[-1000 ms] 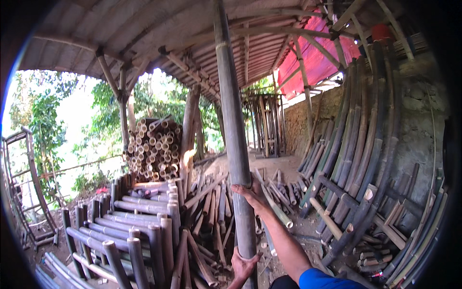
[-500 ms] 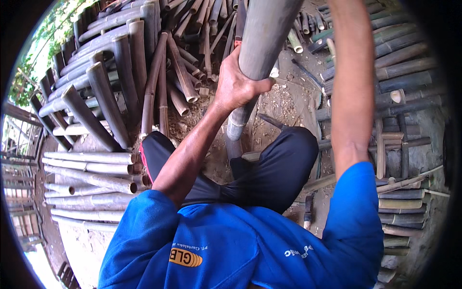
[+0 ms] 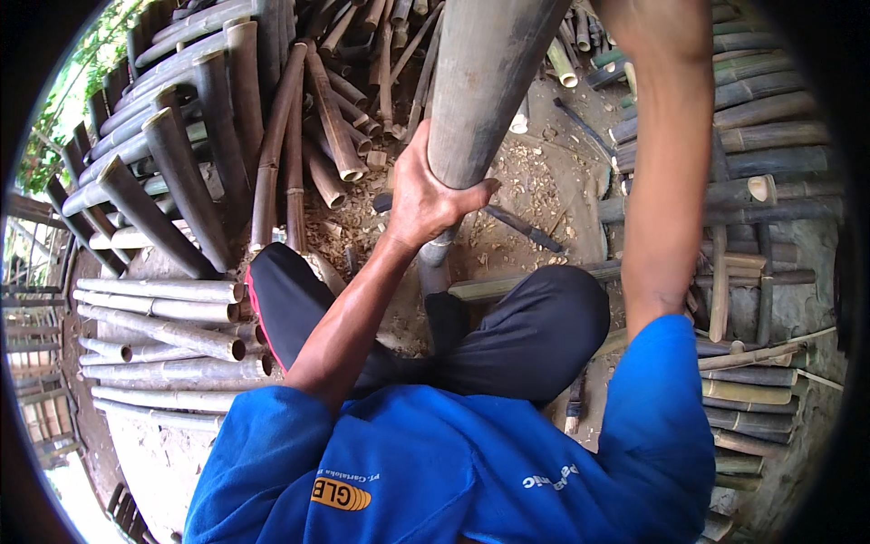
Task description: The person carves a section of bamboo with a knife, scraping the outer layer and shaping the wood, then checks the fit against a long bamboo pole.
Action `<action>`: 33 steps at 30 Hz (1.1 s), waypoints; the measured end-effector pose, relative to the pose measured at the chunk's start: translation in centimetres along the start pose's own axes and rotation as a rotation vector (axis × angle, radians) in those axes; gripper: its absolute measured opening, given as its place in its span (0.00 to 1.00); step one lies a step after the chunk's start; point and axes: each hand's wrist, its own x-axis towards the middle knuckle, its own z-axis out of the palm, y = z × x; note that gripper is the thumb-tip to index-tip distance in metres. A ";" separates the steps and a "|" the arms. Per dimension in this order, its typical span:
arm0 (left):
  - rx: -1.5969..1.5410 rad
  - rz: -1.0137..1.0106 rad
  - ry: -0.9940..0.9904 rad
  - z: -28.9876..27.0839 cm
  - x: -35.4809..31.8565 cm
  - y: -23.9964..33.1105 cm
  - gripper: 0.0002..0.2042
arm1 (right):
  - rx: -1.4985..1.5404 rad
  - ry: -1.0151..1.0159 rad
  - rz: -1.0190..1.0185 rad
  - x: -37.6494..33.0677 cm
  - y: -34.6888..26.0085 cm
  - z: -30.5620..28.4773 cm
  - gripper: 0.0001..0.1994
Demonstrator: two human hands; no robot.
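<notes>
My left hand (image 3: 433, 198) is wrapped round a thick grey bamboo pole (image 3: 494, 82), thumb across its near side. Held at a slant, the pole runs from the top edge down toward my crossed legs (image 3: 535, 335). Its lower end shows below the hand, over the ground between my legs. At the top right, my raised right hand (image 3: 654, 27) is smeared by motion beside the pole's upper part. Its fingers are blurred and partly cut off by the top edge. A dark narrow stick-like piece (image 3: 521, 228) lies on the ground behind my left hand.
Stacked dark bamboo lengths (image 3: 186, 190) stand at the left, above a lower row of poles (image 3: 172, 340). More bamboo (image 3: 770, 136) is piled along the right. Loose pieces (image 3: 331, 109) lie at the far side. Pale shavings (image 3: 517, 181) cover the ground ahead.
My right hand has come down into view at the top edge. The left hand and the pole have shifted slightly left and down in the picture, with the hand still gripping.
</notes>
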 end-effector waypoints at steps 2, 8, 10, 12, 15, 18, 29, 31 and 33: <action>-0.058 -0.038 -0.015 0.3 0.1 0.2 0.33 | -0.177 0.057 0.011 -4.3 5.9 -4.6 0.23; -0.164 0.045 -0.024 -1.0 -0.7 -1.9 0.40 | -0.678 -0.362 0.871 -32.2 25.6 -6.4 0.16; -0.071 0.069 -0.047 -0.6 -0.8 -1.6 0.41 | -0.684 -0.450 1.013 -37.6 25.7 -5.4 0.16; -0.049 -0.009 -0.071 -0.7 -1.5 -0.8 0.39 | -0.631 -0.495 1.084 -40.9 25.4 -3.1 0.17; 0.040 0.053 -0.013 -0.5 -2.8 -1.4 0.36 | -0.542 -0.519 1.119 -43.0 24.5 -1.1 0.19; 0.032 0.081 0.019 -0.3 -3.5 -2.0 0.35 | -0.402 -0.511 1.124 -43.5 23.1 1.4 0.22; 0.069 0.146 -0.050 1.2 -5.3 -2.0 0.43 | 0.059 -0.425 1.175 -45.0 18.3 3.5 0.36; 0.064 0.177 -0.025 1.5 -5.7 -2.0 0.46 | 0.124 -0.412 1.186 -45.4 18.1 3.7 0.39; 0.055 0.179 0.006 2.0 -6.0 -1.9 0.46 | 0.185 -0.384 1.223 -45.7 17.5 3.7 0.42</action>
